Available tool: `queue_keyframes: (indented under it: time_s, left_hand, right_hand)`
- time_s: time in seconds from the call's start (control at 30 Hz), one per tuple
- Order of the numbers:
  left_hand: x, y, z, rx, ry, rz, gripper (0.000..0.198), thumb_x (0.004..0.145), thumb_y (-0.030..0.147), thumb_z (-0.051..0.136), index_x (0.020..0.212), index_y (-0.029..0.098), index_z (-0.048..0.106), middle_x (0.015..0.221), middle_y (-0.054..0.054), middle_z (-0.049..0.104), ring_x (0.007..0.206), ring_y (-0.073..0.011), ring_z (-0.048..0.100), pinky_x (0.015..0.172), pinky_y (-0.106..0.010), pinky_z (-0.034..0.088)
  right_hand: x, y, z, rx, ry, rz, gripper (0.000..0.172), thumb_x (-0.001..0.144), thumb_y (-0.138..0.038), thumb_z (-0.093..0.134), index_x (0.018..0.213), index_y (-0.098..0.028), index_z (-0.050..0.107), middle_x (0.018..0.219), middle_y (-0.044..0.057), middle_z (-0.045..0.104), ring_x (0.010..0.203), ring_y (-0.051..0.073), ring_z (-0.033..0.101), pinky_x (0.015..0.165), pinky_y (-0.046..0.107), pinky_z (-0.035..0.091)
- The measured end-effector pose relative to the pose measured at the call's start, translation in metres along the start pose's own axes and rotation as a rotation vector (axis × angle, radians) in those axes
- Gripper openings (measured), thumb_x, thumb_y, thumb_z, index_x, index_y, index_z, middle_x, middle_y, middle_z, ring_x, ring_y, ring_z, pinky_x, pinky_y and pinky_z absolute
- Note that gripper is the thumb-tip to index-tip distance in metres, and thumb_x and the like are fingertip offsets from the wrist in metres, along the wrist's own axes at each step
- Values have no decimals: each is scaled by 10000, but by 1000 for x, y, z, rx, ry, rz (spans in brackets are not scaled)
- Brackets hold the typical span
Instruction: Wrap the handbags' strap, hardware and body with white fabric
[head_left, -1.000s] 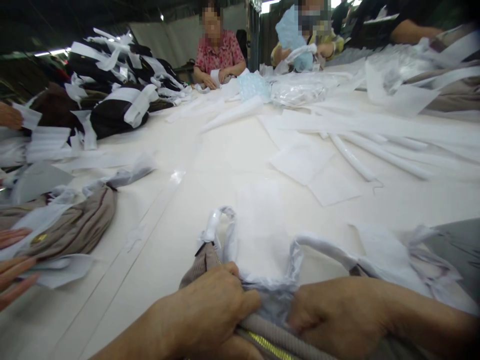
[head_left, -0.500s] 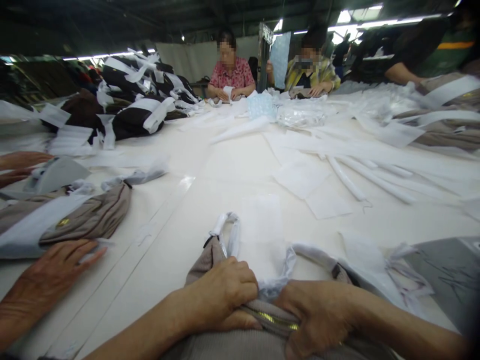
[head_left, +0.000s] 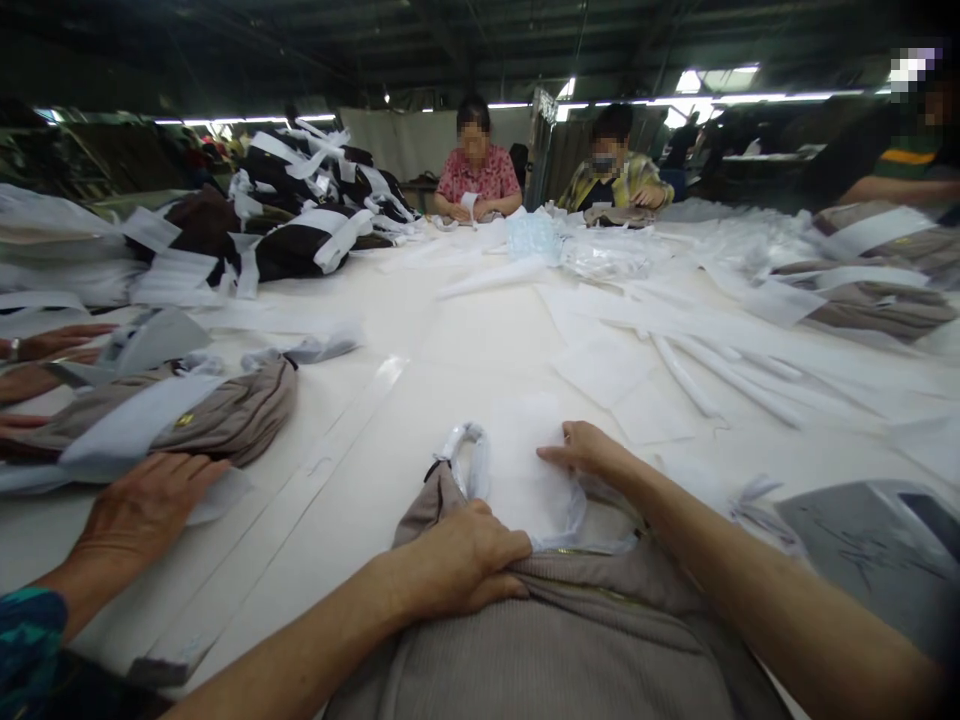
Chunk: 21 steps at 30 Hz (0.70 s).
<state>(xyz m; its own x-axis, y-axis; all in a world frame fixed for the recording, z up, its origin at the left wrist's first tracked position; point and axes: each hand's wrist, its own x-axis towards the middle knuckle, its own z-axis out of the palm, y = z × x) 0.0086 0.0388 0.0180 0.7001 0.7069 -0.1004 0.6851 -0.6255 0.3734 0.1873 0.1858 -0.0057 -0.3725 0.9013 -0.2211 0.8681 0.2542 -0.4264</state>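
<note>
In front of me is a taupe ribbed fabric bag [head_left: 555, 650] with a gold zipper [head_left: 600, 585] along its top. My left hand [head_left: 469, 560] is closed on the bag's upper edge, left of the zipper. A handle loop [head_left: 480, 460] wrapped in white material stands beyond that hand. Over the far side of the bag reaches my right hand [head_left: 589, 450], its thumb and fingers closed at the right edge of a thin white sheet [head_left: 525, 430] lying on the table. More wrapped strap curves beneath my right wrist, partly hidden by the forearm.
At left, a co-worker's hand [head_left: 154, 505] rests by another taupe bag [head_left: 247, 410] with a white band. Dark wrapped bags [head_left: 292, 240] are piled behind. White strips [head_left: 720, 375] lie to the right, near a grey plastic piece [head_left: 870, 550]. Two people sit across the table.
My right hand has left the zipper area and moved forward to the white sheet. My left hand still grips the bag's edge. The view has shifted slightly.
</note>
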Motion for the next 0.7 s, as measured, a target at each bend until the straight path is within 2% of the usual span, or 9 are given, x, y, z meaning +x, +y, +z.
queue_keyframes:
  time_s: [0.1,0.17,0.33,0.47,0.57,0.63,0.7]
  left_hand:
    - [1,-12,1,-43,24,2,163,833,324,525,809,173,467,730,13,622,698,-150,591,944,-399,309]
    - [5,-28,-2,-57,50,-12,157,853,328,492,823,176,471,718,21,614,684,-140,586,952,-405,295]
    - [29,-74,-23,-32,99,-92,179,863,346,450,810,179,487,688,8,572,703,-170,564,724,-274,396]
    - [40,-87,-31,-5,67,-128,180,847,345,464,783,180,495,630,13,526,654,-173,541,625,-241,367]
    - [39,-87,-25,-16,74,-133,174,845,344,467,798,179,500,590,24,493,610,-160,524,601,-233,354]
    - [36,-88,-20,-42,89,-130,174,849,345,461,821,177,501,595,26,494,611,-154,523,606,-232,356]
    - [34,-89,-17,-66,98,-127,176,855,342,453,846,173,502,628,19,517,631,-152,530,628,-236,364]
  right_hand:
    - [8,-2,11,36,45,-82,226,757,-328,525,667,-131,589,636,37,609,595,141,553,507,213,364]
    - [19,-4,7,49,127,-119,247,800,-342,471,735,-135,589,700,35,622,653,139,559,543,209,376]
    - [67,-9,-13,23,294,-148,278,834,-367,427,853,-141,588,782,46,634,716,145,558,630,228,400]
    - [94,-13,-2,-70,331,-115,220,802,-324,488,831,-145,612,827,91,639,792,207,566,700,300,404]
    - [98,-13,11,-138,316,-102,224,796,-296,504,896,-131,617,871,139,635,860,271,563,743,368,399]
    - [92,-14,12,-160,337,-117,319,804,-293,504,1060,-113,565,975,161,611,906,282,554,772,380,398]
    - [74,-17,5,-127,415,-179,432,819,-300,498,1203,-106,466,1089,161,565,904,253,559,781,358,409]
